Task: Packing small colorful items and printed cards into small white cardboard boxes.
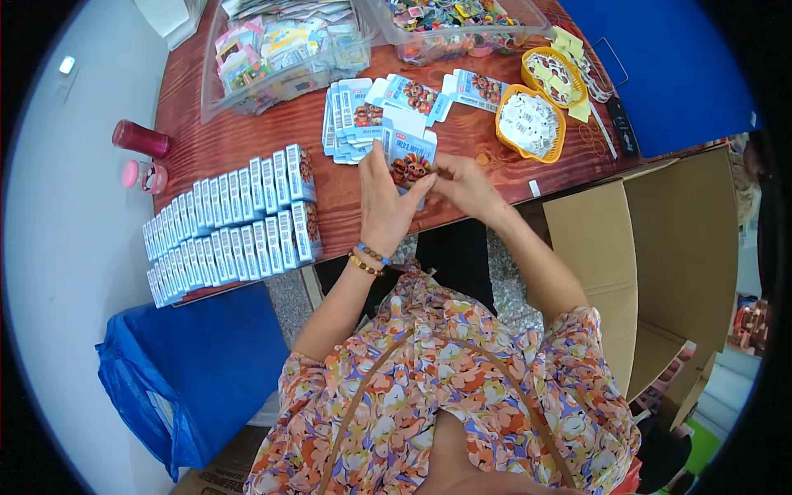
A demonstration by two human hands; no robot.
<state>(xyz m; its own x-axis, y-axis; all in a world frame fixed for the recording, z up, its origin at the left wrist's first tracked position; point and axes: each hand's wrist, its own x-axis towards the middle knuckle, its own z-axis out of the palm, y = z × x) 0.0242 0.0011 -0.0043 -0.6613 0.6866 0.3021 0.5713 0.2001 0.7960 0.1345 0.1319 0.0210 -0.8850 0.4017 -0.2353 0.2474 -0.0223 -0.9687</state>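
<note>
A light blue cardboard box (406, 153) with cartoon figures on its front is held upright between my hands near the table's front edge, its top flap raised. My left hand (386, 194) grips its left side and lower front, thumb across the corner. The fingers of my right hand (464, 186) pinch its lower right edge. Just beyond the box lies a pile of flat, unfolded blue cartons (351, 115), some overlapping. To the left, two long rows of filled-out blue boxes (247, 194) stand closely side by side.
Behind are clear bins of flat packets (289, 49) and colourful small trinkets (458, 25). Yellow baskets hold white labels (528, 124) and pale yellow slips (554, 76). A dark red bottle (142, 139) and pink-lidded jar (148, 177) stand far left. An open cardboard carton (594, 272) sits right.
</note>
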